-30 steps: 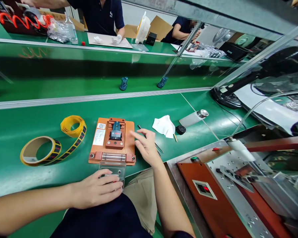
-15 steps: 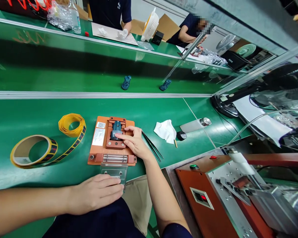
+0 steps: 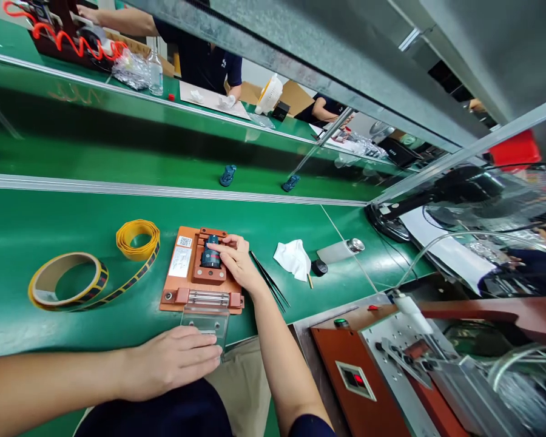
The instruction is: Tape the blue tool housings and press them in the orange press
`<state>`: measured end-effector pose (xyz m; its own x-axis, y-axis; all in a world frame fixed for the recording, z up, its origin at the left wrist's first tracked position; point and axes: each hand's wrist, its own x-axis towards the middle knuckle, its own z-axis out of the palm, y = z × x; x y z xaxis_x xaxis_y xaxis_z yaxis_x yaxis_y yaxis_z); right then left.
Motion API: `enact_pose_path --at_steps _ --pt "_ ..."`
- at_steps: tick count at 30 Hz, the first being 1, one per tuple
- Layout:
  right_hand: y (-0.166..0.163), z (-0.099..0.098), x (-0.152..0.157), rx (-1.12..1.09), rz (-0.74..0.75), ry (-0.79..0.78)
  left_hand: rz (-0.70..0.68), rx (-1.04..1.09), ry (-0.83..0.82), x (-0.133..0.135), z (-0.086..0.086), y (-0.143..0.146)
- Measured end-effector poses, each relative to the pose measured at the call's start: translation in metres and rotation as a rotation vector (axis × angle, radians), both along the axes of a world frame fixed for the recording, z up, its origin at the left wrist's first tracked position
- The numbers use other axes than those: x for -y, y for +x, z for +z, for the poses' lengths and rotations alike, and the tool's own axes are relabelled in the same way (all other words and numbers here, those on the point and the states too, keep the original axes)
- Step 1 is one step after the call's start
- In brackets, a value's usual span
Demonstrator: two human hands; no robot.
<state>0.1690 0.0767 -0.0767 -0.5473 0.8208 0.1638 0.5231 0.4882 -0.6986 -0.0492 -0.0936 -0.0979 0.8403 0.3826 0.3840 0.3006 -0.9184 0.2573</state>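
Currently right hand [image 3: 236, 262] pinches blue part [image 3: 209, 257] (long axis away); left hand [image 3: 173, 361] flat on lid [image 3: 201, 314].

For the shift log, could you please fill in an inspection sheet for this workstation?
Surface: green bench mat.
Job's things: blue part seated in orange fixture; clear cover folded open.
Clutter: yellow tape roll, white cloth, tweezers.
Grippers: left hand flat on clear cover; right hand fingertips on blue part, grip unclear.
Cables: clear tube at right; red coiled cord far bench.
Surroundings: conveyor carrying two blue housings; co-worker opposite.
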Motion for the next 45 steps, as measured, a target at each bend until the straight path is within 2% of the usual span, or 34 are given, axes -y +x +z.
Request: enact_pose_path --at_steps 3,7,9,11,13,14,15,17,18,19,23,27,31,35,42,45 --pt "-0.009 0.011 0.000 0.012 -0.122 0.037 -0.020 0.072 -0.019 0.000 0.008 -0.001" --pt "-0.022 0.024 0.011 0.203 -0.192 0.111 0.004 0.302 0.049 -0.009 0.028 -0.002" --pt "-0.027 0.031 0.018 0.231 -0.220 0.116 0.157 0.441 0.071 -0.026 0.042 -0.001" --pt "-0.027 0.042 0.026 0.171 -0.240 0.110 0.454 0.600 0.009 -0.051 0.059 0.001" --pt "-0.024 0.056 0.036 0.076 -0.207 0.131 0.718 0.771 -0.233 -0.080 0.075 0.004" --pt "-0.020 0.063 0.041 0.026 -0.176 0.156 0.754 0.855 -0.442 -0.094 0.082 0.005" --pt "-0.016 0.070 0.046 -0.025 -0.150 0.185 0.723 0.929 -0.682 -0.106 0.089 0.008" --pt "-0.007 0.081 0.056 -0.152 -0.157 0.203 0.538 1.038 -1.104 -0.123 0.099 0.015" --pt "-0.003 0.085 0.060 -0.226 -0.182 0.169 0.452 1.079 -1.228 -0.127 0.104 0.019" --pt "0.001 0.087 0.064 -0.303 -0.202 0.103 0.397 1.116 -1.287 -0.129 0.108 0.025" --pt "0.010 0.088 0.076 -0.608 -0.200 -0.298 0.298 1.180 -1.268 -0.122 0.117 0.047" --pt "0.006 0.088 0.085 -0.916 -0.263 -0.524 0.195 1.142 -1.291 -0.118 0.117 0.062" --pt "-0.003 0.088 0.091 -1.111 -0.308 -0.602 0.161 1.138 -1.261 -0.119 0.112 0.067" --pt "-0.010 0.085 0.092 -1.159 -0.319 -0.627 0.182 1.155 -1.229 -0.118 0.109 0.065" --pt "-0.014 0.083 0.091 -1.254 -0.318 -0.761 0.209 1.143 -1.188 -0.115 0.106 0.063" --pt "-0.016 0.085 0.092 -1.272 -0.282 -0.901 0.257 1.136 -1.141 -0.112 0.105 0.066"
